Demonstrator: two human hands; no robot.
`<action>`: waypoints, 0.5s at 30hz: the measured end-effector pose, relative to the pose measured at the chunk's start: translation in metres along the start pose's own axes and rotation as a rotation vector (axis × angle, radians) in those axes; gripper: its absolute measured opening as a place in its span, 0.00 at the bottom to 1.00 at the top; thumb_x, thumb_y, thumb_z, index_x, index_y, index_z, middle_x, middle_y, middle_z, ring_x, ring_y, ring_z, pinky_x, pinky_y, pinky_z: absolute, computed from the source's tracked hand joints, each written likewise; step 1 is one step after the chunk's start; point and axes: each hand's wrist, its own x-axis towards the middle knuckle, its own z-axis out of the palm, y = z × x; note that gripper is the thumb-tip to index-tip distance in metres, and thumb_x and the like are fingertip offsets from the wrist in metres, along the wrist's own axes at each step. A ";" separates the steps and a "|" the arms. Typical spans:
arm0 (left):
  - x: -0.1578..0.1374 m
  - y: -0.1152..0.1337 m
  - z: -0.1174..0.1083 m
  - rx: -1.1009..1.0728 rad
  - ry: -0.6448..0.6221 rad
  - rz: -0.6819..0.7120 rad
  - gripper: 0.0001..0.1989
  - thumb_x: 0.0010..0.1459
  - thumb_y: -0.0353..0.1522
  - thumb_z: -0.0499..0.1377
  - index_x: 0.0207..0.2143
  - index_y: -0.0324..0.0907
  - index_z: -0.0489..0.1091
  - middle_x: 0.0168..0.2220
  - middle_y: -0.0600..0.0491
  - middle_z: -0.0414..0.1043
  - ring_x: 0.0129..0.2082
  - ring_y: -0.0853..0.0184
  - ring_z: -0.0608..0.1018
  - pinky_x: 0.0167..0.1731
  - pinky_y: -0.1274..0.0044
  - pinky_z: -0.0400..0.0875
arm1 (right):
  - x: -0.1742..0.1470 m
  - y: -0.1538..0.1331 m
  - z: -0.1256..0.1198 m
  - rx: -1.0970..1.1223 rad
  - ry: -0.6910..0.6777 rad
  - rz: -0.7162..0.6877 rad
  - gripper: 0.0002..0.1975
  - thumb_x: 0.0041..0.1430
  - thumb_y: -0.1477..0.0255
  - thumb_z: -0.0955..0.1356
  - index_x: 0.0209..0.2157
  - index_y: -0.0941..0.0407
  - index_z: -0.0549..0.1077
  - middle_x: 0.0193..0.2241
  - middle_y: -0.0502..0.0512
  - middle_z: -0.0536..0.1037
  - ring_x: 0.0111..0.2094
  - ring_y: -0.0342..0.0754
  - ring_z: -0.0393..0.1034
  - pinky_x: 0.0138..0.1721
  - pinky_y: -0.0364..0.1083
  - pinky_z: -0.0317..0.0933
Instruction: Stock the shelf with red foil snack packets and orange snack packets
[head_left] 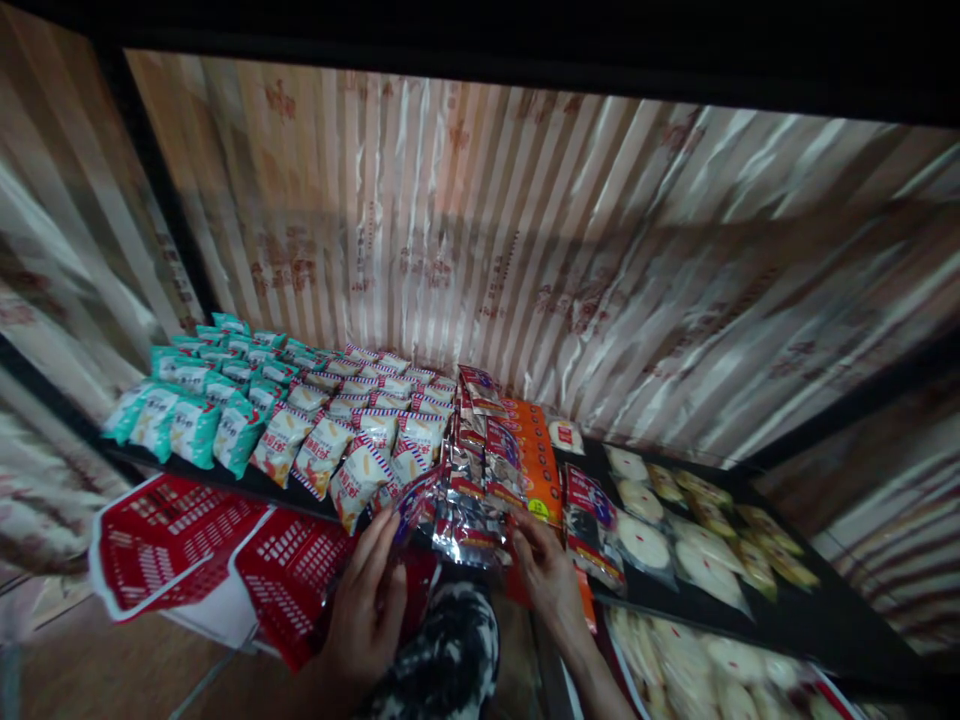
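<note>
My left hand is closed on a shiny dark red and purple snack packet at the shelf's front edge. To its right lie stacked dark red and silver snack packets. The curled fingers of my right hand grip the right front edge of this stack; blur hides the exact contact. An orange printed sheet lies just behind that hand. Farther right is another dark red packet. White snack bags with striped tops stand in rows left of the stack.
Turquoise bags fill the left end of the black shelf. Flat round white items in clear wrap and yellowish packets lie at right. Red baskets stand below left; more wrapped white items sit below right.
</note>
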 end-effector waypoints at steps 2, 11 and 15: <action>-0.009 -0.008 -0.004 -0.004 0.011 -0.051 0.25 0.63 0.30 0.47 0.62 0.48 0.51 0.62 0.51 0.56 0.61 0.62 0.61 0.58 0.69 0.62 | -0.002 0.002 0.000 -0.021 0.004 0.013 0.14 0.49 0.61 0.68 0.37 0.51 0.77 0.43 0.55 0.77 0.48 0.55 0.69 0.53 0.56 0.60; -0.015 0.001 -0.009 -0.185 0.084 -0.210 0.19 0.63 0.34 0.49 0.56 0.50 0.61 0.58 0.53 0.63 0.59 0.62 0.64 0.58 0.68 0.62 | -0.013 -0.041 0.004 0.121 -0.179 0.151 0.17 0.48 0.59 0.70 0.39 0.51 0.77 0.42 0.55 0.78 0.46 0.55 0.71 0.52 0.54 0.60; -0.010 0.022 -0.011 -0.316 0.058 -0.358 0.18 0.63 0.38 0.49 0.54 0.49 0.65 0.57 0.53 0.64 0.58 0.61 0.66 0.57 0.67 0.63 | -0.028 -0.063 0.014 0.377 -0.473 0.263 0.25 0.44 0.61 0.74 0.46 0.49 0.73 0.44 0.55 0.78 0.47 0.53 0.71 0.51 0.53 0.62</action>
